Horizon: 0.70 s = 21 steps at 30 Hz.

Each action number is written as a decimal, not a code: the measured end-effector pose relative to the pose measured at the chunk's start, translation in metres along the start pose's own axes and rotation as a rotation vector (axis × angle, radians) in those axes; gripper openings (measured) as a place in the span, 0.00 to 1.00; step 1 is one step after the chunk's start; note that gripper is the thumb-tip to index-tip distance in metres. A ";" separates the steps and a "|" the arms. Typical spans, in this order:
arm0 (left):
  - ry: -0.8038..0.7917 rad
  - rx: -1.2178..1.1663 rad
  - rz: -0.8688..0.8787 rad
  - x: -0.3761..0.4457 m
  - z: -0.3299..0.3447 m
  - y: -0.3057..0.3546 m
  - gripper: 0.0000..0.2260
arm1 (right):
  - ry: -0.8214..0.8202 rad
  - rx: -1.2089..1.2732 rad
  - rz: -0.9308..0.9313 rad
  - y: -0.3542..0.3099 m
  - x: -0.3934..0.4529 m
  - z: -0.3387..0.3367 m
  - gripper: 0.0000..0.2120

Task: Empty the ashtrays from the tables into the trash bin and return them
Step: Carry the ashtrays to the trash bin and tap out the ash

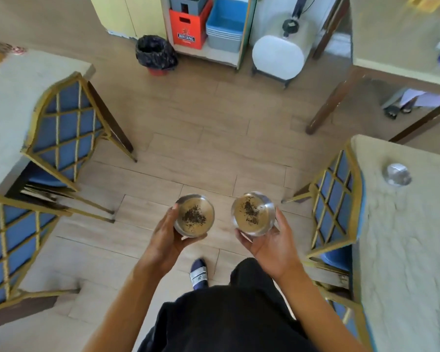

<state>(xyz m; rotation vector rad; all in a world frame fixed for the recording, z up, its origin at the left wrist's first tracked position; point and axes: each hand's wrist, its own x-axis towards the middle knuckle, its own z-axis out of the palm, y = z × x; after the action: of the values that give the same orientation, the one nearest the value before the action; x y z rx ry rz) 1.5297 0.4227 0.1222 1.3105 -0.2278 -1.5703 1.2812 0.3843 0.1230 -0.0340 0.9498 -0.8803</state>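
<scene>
I hold two round metal ashtrays over the wooden floor, each with dark ash inside. My left hand grips the left ashtray from below and from its left side. My right hand cradles the right ashtray, which tilts slightly toward the left. A trash bin lined with a black bag stands on the floor far ahead, left of a shelf unit. A third shiny ashtray rests on the table at my right.
Blue chairs with gold frames flank a floor aisle leading to the bin. Tables stand at left and far right. A red crate, blue tubs and a white appliance are near the bin.
</scene>
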 end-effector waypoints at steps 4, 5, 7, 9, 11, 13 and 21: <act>-0.003 0.000 -0.011 0.061 0.022 0.034 0.19 | -0.004 0.035 0.006 -0.036 0.051 0.035 0.29; 0.009 -0.009 -0.010 0.077 0.027 0.042 0.19 | -0.007 0.035 0.012 -0.047 0.067 0.042 0.30; 0.040 -0.032 -0.013 0.109 0.038 0.057 0.18 | -0.017 0.031 0.031 -0.072 0.100 0.060 0.31; 0.065 -0.064 -0.010 0.138 0.048 0.073 0.18 | -0.026 0.020 0.054 -0.100 0.134 0.078 0.31; 0.089 -0.120 -0.001 0.167 0.058 0.091 0.18 | -0.036 0.028 0.073 -0.131 0.170 0.099 0.29; 0.103 -0.172 0.000 0.196 0.069 0.113 0.19 | -0.078 0.028 0.093 -0.163 0.201 0.126 0.27; 0.107 -0.398 0.030 0.306 0.108 0.214 0.27 | -0.209 -0.015 0.132 -0.259 0.318 0.237 0.31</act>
<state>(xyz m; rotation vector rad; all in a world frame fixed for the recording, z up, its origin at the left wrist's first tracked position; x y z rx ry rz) 1.6026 0.0412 0.1226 1.0671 0.1273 -1.4264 1.3730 -0.0798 0.1475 -0.0738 0.7541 -0.7321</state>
